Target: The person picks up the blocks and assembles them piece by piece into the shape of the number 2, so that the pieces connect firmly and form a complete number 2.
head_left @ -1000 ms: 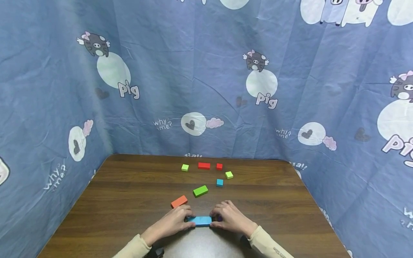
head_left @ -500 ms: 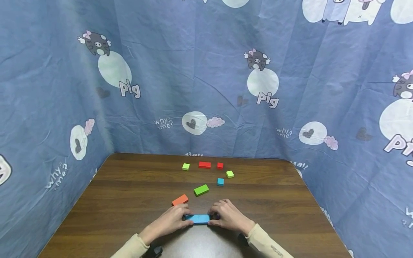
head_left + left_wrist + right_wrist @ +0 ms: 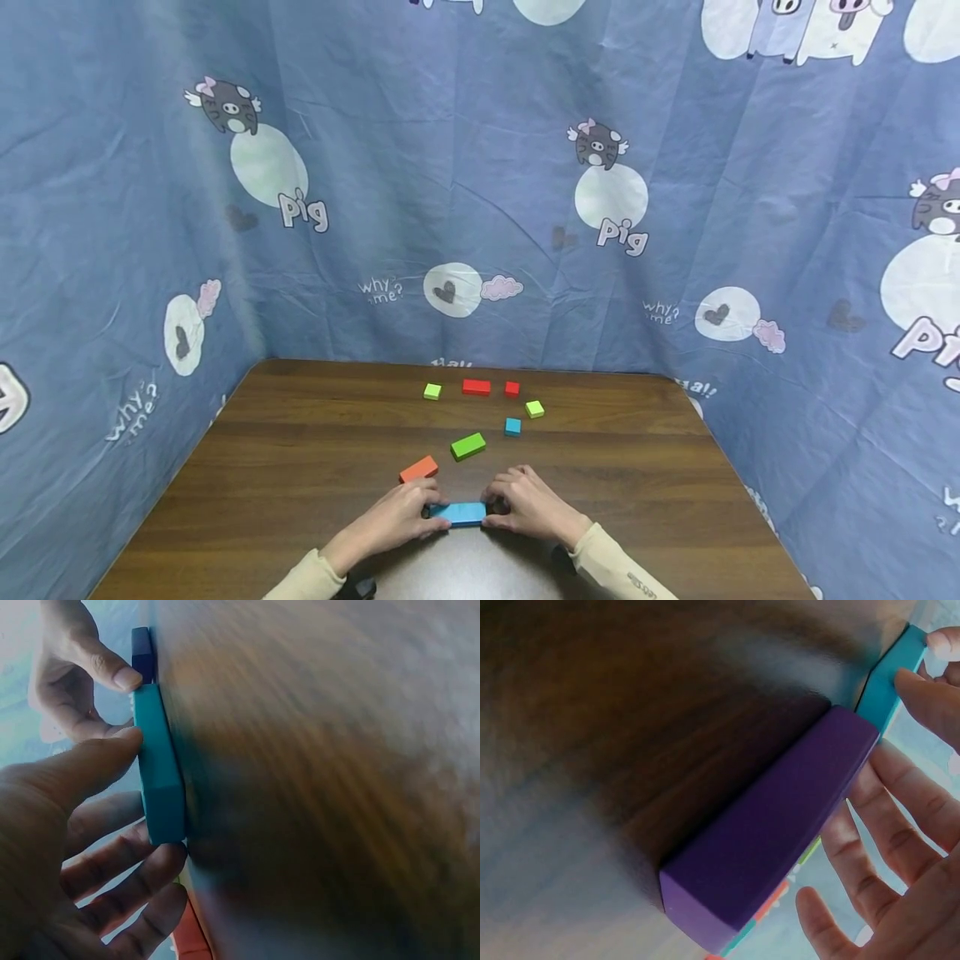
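Observation:
A long blue block [image 3: 460, 513] lies flat near the front middle of the table. My left hand [image 3: 403, 510] grips its left end, thumb on the near side and fingers on the far side. At its right end my right hand [image 3: 528, 504] pinches it likewise. The left wrist view shows both thumbs on the blue block [image 3: 159, 772]. Under my right palm a purple block [image 3: 772, 814] sits end to end with the blue one, mostly hidden in the head view. An orange-red block [image 3: 419, 469] lies just beyond my left fingers.
Farther back are a green block [image 3: 468, 447], a small blue cube [image 3: 512, 427], two yellow-green cubes, one on the right [image 3: 534, 409] and one on the left [image 3: 432, 391], a red block [image 3: 476, 387] and a red cube [image 3: 512, 389]. A patterned blue curtain [image 3: 510, 333] hangs behind the table.
The blue block has slid slightly left, with both hands keeping hold of it. The other blocks on the table stay put; the head view shifts a little.

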Tool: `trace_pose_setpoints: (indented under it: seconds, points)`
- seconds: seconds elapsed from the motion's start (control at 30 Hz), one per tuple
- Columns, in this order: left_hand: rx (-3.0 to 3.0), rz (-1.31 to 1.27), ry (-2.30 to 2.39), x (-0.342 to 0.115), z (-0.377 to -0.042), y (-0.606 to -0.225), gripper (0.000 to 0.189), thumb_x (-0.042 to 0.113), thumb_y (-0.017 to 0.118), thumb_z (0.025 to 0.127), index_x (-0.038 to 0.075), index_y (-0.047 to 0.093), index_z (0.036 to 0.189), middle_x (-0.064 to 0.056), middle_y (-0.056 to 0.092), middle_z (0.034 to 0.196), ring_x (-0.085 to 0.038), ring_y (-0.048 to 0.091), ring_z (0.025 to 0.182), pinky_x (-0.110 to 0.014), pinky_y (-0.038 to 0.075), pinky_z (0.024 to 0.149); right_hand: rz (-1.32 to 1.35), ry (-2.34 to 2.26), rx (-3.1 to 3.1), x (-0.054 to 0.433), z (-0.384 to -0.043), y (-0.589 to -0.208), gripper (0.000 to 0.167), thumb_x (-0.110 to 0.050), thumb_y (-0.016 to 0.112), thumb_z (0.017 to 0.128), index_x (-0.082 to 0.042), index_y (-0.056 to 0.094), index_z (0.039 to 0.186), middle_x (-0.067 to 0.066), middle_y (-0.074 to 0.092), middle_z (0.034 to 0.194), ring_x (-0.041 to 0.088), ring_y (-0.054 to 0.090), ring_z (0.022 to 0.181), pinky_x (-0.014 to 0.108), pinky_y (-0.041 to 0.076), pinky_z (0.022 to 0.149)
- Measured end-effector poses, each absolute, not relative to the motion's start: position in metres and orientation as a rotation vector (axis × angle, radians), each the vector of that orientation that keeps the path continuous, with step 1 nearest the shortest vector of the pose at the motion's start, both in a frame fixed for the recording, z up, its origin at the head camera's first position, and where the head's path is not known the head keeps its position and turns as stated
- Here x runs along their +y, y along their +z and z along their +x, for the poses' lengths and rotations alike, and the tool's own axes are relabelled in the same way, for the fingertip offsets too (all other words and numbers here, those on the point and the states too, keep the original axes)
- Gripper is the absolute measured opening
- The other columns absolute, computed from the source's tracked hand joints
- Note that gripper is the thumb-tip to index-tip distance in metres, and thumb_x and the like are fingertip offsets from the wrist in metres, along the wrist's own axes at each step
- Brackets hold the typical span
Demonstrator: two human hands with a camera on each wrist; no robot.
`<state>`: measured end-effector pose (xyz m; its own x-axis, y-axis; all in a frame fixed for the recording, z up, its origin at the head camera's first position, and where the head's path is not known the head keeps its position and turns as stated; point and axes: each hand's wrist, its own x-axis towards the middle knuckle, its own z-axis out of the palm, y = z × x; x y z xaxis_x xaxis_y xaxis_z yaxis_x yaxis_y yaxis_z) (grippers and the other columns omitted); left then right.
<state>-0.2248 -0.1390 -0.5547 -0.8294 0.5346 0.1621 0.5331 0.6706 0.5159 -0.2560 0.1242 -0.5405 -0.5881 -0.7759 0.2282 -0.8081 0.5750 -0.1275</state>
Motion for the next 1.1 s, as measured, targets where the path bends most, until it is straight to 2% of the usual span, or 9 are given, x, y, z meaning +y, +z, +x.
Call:
trace_pose_setpoints:
  seconds: [0.5, 1.1]
  points:
    - [2.855, 0.908, 0.899, -0.1366, -0.2208, -0.5568, 0.029, 0.035, 0.073, 0.085, 0.011, 0.075, 0.099, 0.01, 0.059, 0.085, 0.001, 0.048, 0.071, -0.019, 0.04, 0.062, 1.35, 0.363, -2.65, 0.1263, -0.2519, -0.5475, 0.029, -0.045, 0.071, 0.083, -0.023, 0.069, 0.102, -0.014, 0.065, 0.093, 0.002, 0.057, 0.09, 0.037, 0.042, 0.091]
    - [2.874, 0.919, 0.892, -0.1357, -0.2262, -0.5553, 0.028, 0.036, 0.073, 0.084, 0.013, 0.075, 0.099, 0.01, 0.062, 0.088, 0.001, 0.054, 0.077, -0.021, 0.043, 0.064, 1.357, 0.374, -2.629, 0.1284, -0.2549, -0.546, 0.03, -0.045, 0.071, 0.084, -0.022, 0.068, 0.104, -0.012, 0.066, 0.096, 0.003, 0.058, 0.093, 0.036, 0.043, 0.091]
